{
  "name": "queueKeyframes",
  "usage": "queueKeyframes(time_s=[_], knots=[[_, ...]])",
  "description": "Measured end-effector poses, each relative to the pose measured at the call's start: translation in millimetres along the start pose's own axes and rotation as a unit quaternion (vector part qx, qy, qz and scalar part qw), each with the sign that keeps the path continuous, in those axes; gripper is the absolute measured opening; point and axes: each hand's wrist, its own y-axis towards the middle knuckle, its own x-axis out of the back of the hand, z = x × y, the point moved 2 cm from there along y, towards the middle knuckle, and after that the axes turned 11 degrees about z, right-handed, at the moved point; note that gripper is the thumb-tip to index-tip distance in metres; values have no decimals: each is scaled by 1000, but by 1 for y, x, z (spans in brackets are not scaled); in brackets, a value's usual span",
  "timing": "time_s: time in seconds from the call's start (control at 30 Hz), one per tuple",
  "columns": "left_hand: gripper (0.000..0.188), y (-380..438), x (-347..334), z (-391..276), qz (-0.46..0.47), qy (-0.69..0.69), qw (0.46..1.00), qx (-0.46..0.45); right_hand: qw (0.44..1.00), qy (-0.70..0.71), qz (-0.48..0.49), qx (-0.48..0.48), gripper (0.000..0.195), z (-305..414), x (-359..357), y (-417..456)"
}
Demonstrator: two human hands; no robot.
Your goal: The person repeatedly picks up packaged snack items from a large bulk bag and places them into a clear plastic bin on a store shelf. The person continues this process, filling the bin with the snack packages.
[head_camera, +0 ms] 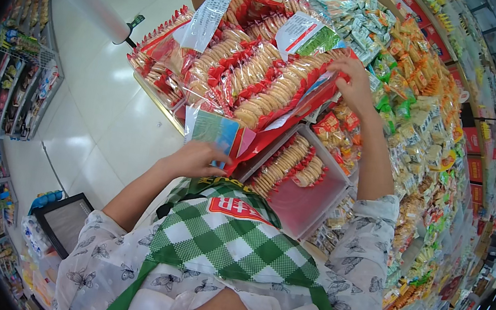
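Note:
A large red printed carton point(273, 135) stands open before me, its flaps spread, full of rows of round crackers point(279, 89) in clear and red wrappers. My left hand point(196, 159) is at the carton's near left corner, its fingers at the edge by a blue printed flap point(216, 130). At the carton's right edge, my right hand point(354, 84) grips the red side wall near the far corner. Below the carton, a clear plastic bin point(316, 205) with a red bottom holds a few rows of the same wrapped crackers point(286, 164).
Bins heaped with wrapped snacks point(405, 81) run along the right. More wrapped crackers point(159, 79) lie in a bin left of the carton. A white cylinder point(92, 1) on a stand rises at the upper left. Tiled floor point(117, 125) and stocked shelves point(10, 88) are on the left.

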Motion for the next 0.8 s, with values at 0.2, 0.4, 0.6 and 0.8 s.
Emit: queueKeyframes(time_s=[0.2, 0.4, 0.6, 0.8], knots=[[54, 48, 33, -55, -92, 11, 987, -129, 966, -239, 43, -84, 57, 22, -34, 39], [62, 105, 7, -48, -252, 48, 963, -82, 903, -316, 179, -231, 80, 62, -37, 57], [60, 119, -9, -43, -206, 85, 973, -61, 856, -361, 195, -315, 88, 57, -49, 51], [58, 117, -7, -47, -182, 104, 976, -49, 908, -322, 178, -202, 87, 38, -47, 58]])
